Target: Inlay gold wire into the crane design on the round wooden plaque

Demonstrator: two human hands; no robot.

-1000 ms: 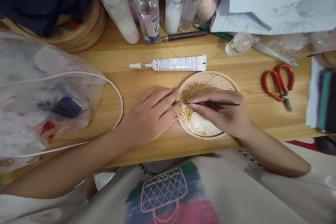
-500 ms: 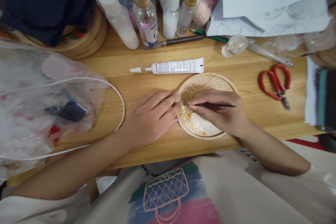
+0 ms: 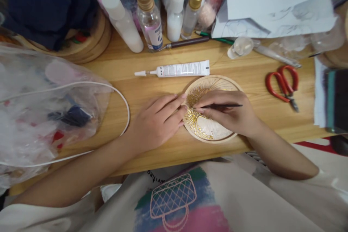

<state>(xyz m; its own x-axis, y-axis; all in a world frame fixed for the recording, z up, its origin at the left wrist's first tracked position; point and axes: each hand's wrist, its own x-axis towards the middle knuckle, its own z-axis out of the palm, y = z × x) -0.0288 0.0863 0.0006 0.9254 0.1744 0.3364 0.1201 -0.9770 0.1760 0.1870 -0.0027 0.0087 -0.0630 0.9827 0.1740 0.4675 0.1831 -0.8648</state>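
A round wooden disc (image 3: 209,137) with gold wire lines on a white face lies on the wooden table (image 3: 152,83). My right hand (image 3: 231,114) rests over the disc and pinches a thin dark tool (image 3: 228,106), its tip at the gold wires on the disc's left side. My left hand (image 3: 156,119) lies flat on the table beside the disc, fingertips touching its left rim.
A white glue tube (image 3: 179,69) lies just behind the disc. Red scissors (image 3: 284,85) sit to the right. Several bottles (image 3: 149,18) stand at the back, with a brown-handled tool (image 3: 187,42) and papers (image 3: 274,3). A clear plastic bag (image 3: 46,105) with white cord fills the left.
Both hands stay on the disc with the tool tip at the gold wires. The view has shifted slightly; nothing was picked up or let go.
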